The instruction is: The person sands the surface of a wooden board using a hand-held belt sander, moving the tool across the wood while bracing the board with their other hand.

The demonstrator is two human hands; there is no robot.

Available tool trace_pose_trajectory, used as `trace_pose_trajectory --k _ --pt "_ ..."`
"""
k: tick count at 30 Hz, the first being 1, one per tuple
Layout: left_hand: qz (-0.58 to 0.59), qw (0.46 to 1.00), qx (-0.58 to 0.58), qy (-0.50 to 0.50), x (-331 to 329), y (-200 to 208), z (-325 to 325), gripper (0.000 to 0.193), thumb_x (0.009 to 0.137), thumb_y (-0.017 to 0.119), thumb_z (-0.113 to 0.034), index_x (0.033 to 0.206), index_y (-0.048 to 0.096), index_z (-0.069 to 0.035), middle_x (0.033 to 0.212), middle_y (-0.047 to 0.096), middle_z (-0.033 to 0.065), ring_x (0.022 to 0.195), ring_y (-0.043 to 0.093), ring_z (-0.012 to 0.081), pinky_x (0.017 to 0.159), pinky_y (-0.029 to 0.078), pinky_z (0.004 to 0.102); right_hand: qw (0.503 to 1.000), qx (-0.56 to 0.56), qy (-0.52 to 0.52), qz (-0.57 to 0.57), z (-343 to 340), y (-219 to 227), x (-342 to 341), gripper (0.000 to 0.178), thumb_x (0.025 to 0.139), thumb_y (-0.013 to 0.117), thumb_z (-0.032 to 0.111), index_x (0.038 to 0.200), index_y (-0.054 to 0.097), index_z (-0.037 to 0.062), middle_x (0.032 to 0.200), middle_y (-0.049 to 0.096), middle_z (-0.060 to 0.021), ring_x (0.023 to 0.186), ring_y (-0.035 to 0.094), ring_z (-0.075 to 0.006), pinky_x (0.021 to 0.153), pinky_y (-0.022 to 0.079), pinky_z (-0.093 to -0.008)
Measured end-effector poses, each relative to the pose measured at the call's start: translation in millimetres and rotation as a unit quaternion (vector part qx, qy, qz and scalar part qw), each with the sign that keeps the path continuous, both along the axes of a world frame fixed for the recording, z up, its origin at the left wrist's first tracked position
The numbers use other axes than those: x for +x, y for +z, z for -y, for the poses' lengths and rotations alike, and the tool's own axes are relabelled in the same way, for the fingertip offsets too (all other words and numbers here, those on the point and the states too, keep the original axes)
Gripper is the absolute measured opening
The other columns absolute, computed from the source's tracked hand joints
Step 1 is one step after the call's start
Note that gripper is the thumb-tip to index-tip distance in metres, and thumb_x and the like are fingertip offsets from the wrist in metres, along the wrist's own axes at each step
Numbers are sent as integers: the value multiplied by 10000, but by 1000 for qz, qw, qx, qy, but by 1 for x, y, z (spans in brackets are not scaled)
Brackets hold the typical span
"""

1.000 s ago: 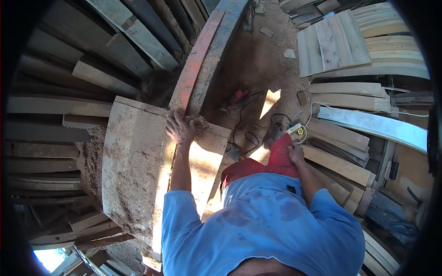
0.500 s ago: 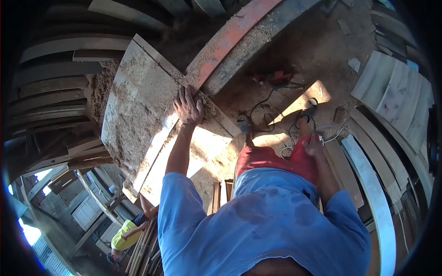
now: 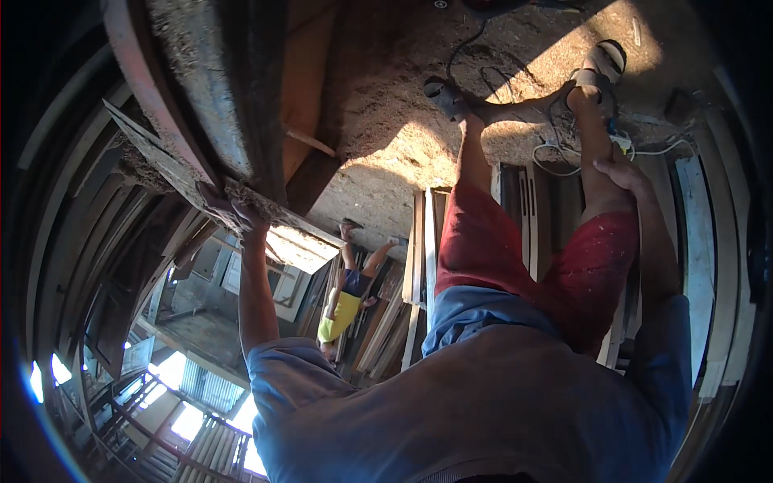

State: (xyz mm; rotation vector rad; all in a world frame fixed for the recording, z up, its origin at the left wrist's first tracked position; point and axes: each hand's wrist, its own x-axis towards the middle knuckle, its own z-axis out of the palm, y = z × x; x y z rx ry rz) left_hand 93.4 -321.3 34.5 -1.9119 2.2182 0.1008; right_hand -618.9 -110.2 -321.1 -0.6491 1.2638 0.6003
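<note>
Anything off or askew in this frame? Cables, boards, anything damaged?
Two things. Loose cables lie tangled on the dirt floor right around the person's sandalled feet, which looks like a snag risk. The rough wooden board gripped by the left hand sits tilted, its edge ragged and crusted with sawdust. The right hand hangs empty.

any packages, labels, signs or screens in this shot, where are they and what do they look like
None that the picture shows: no package, label, sign or screen.
The left hand grips a dusty board; the right hand hangs by the knee, over white cables on the dirt floor.
</note>
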Motion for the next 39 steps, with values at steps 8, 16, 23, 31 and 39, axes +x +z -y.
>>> trace_pose_trajectory --k 8,16,23,31,39 --pt "41 993 53 -92 9 1 4 1019 1029 237 -776 1639 9 7 1600 173 322 1506 260 488 1216 272 653 987 41 -149 49 -4 -41 -1 981 930 759 537 1606 357 -51 1556 535 -230 1462 502 -316 1200 382 -404" --pt "20 996 70 -47 15 6 3 1083 999 332 -797 1637 -5 10 1604 151 335 1498 245 509 1187 257 682 1000 13 -15 -5 -7 -88 -8 892 974 662 589 1555 449 -54 1523 561 -259 1434 534 -362 1155 429 -415" --pt "11 999 24 43 21 -1 -9 1010 1051 304 -716 1622 74 85 1604 188 365 1505 247 517 1210 265 652 869 -464 170 -24 60 -116 52 680 967 718 318 1526 459 32 1309 640 -260 1150 632 -445 988 531 -525" --pt "-71 987 4 145 5 1 -31 950 1080 298 -642 1641 94 97 1685 138 332 1561 215 499 1268 222 600 790 -576 208 26 228 -89 185 817 781 812 146 1502 454 9 1452 484 -264 1299 527 -435 1087 461 -530" --pt "-68 994 -80 8 1 -13 5 714 1034 403 -368 1564 377 109 1599 393 356 1410 435 453 1143 299 537 751 -508 423 -17 256 -151 214 510 954 593 165 1457 551 94 1471 543 -180 1375 482 -404 1124 413 -520"
